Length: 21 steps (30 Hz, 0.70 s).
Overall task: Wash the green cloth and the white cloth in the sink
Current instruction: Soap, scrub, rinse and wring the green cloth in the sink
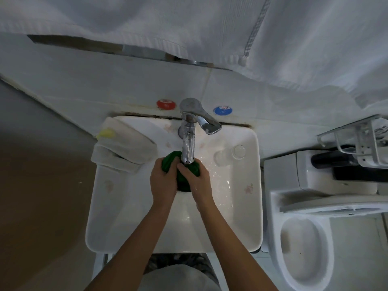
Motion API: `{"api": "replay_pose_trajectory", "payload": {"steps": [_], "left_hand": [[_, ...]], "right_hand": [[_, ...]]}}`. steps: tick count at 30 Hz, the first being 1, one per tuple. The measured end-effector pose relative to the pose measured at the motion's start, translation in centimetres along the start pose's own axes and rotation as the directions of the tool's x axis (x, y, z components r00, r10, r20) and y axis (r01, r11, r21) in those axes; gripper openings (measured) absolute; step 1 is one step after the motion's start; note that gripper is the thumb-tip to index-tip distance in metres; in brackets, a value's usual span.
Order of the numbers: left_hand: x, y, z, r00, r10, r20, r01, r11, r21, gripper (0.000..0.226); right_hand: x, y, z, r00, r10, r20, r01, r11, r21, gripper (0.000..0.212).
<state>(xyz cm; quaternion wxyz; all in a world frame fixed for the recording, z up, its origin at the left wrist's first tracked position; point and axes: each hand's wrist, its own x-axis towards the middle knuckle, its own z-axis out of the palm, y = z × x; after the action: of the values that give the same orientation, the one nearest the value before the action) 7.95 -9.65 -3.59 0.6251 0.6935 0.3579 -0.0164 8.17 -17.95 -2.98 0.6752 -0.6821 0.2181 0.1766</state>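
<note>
1. The green cloth [184,175] is bunched into a tight wad over the middle of the sink [174,238], right under the spout of the chrome faucet [188,143], and both hands clasp it

2. The left hand [163,181] wraps its fingers round the left side of the wad; the right hand [196,181] curls over the right side, thumb toward the spout, so each hand grips the same cloth

3. The step in hand looks like rubbing or wringing the green cloth under the tap; I cannot tell for sure that water is running, though the basin floor to the right glistens wet

4. To do it well: loosen the wad now and then so water reaches the inner folds, rub one half against the other, and keep the bundle low in the basin so spray stays inside the rim

5. Squeeze toward the drain, not toward the back ledge, where a clear glass [238,152] stands just beside the faucet and could be knocked

6. The white cloth [123,143] lies folded on the sink's back-left corner, partly hanging over the edge, with a small yellow thing [108,133] on top; it seems not yet washed, so the task is perhaps half done at best

7. On the tiled wall behind sit a red round sticker [166,104] and a blue round sticker [223,110] either side of the faucet lever

8. A toilet [304,248] stands to the right of the sink, a wire rack [357,139] above its tank, and white towels [189,28] hang overhead
</note>
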Motion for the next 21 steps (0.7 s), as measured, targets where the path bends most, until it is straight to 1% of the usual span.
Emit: {"api": "replay_pose_trajectory", "payload": {"steps": [2, 5, 6, 8, 10, 11, 12, 13, 15, 16, 19, 21], "left_hand": [[0.3, 0.6, -0.2, 0.999, 0.04, -0.005, -0.039, 0.997, 0.059, 0.024], [0.8, 1.6, -0.1, 0.998, 0.061, 0.013, -0.062, 0.992, 0.111, 0.043], [1.0, 1.7, -0.1, 0.998, 0.05, 0.027, -0.053, 0.991, 0.121, 0.047], [1.3, 2.0, 0.2, 0.997, -0.011, 0.07, 0.006, 0.997, 0.078, 0.049], [1.2, 1.9, 0.6, 0.992, -0.05, 0.12, 0.042, 0.997, 0.066, 0.046], [1.1, 1.8, 0.8, 0.99, -0.057, 0.127, 0.046, 0.995, 0.083, 0.037], [0.8, 1.6, 0.9, 0.989, -0.056, 0.134, 0.046, 0.996, 0.07, 0.025], [0.3, 1.6, 1.1, 0.986, -0.058, 0.155, 0.055, 0.998, 0.025, 0.024], [-0.9, 1.4, 1.5, 0.977, -0.052, 0.206, 0.068, 0.995, -0.071, 0.047], [-1.3, 1.4, 1.6, 0.979, -0.044, 0.201, 0.066, 0.992, -0.104, 0.051], [-2.1, 0.7, 1.9, 0.987, -0.052, 0.15, 0.079, 0.981, -0.175, 0.054], [-2.4, 0.1, 2.0, 0.988, -0.084, 0.128, 0.104, 0.982, -0.16, 0.059]], "right_hand": [[-0.1, -0.4, -0.5, 0.999, 0.023, 0.045, -0.025, 0.998, 0.054, 0.026], [-0.1, -0.7, -1.1, 0.998, -0.038, 0.057, 0.037, 0.999, 0.025, 0.026], [-0.1, -0.9, -1.2, 0.997, -0.056, 0.057, 0.056, 0.998, 0.002, 0.027], [-0.1, -0.8, -1.3, 0.997, -0.063, 0.05, 0.065, 0.998, -0.027, 0.029], [0.1, -1.0, -1.4, 0.998, -0.042, 0.05, 0.043, 0.999, -0.007, 0.023], [0.3, -1.1, -1.4, 1.0, -0.028, 0.012, 0.028, 1.0, 0.01, 0.019], [0.5, -1.2, -1.3, 0.998, -0.009, -0.063, 0.011, 1.0, 0.029, 0.016], [0.9, -1.3, -1.2, 0.987, 0.019, -0.158, -0.011, 0.999, 0.053, 0.016], [1.6, -1.3, -1.0, 0.943, 0.078, -0.323, -0.044, 0.993, 0.111, 0.014], [1.9, -1.2, -0.8, 0.924, 0.09, -0.371, -0.044, 0.99, 0.131, 0.014], [2.0, -1.0, -0.3, 0.909, 0.058, -0.413, -0.013, 0.994, 0.111, 0.018], [1.9, -0.7, -0.1, 0.904, 0.061, -0.424, -0.021, 0.995, 0.099, 0.023]]}}
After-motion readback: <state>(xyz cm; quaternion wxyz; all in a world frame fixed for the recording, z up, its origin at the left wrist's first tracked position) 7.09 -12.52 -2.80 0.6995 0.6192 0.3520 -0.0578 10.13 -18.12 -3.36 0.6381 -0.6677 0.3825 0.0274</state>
